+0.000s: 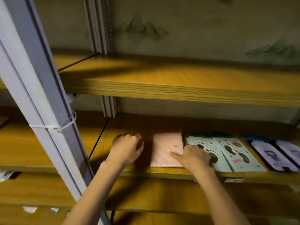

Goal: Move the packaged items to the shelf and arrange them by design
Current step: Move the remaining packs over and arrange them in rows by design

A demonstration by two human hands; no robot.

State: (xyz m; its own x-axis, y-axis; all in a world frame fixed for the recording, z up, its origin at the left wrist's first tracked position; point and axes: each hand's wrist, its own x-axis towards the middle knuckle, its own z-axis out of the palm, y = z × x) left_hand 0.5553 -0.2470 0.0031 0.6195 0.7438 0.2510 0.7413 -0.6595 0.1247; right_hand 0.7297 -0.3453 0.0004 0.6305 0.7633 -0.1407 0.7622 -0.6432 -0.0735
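On the wooden middle shelf (162, 125) I see a flat pink plastic-wrapped packet (167, 148) lying beside two pale green footprint-patterned packets (227, 153), with dark-edged lilac packets (272, 153) farther right. My right hand (194, 155) presses its spread fingers on the pink packet's corner; my left hand (126, 150) rests loosely curled and apparently empty on bare wood.

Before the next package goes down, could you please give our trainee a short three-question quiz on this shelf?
1. True or false: the pink package lies left of the footprint packages.
2. Which hand touches the pink package: A left hand, B right hand?
3. Fill in: the dark-edged packages lie at the far ____ of the row.

Key: 1 true; 2 B; 3 right.
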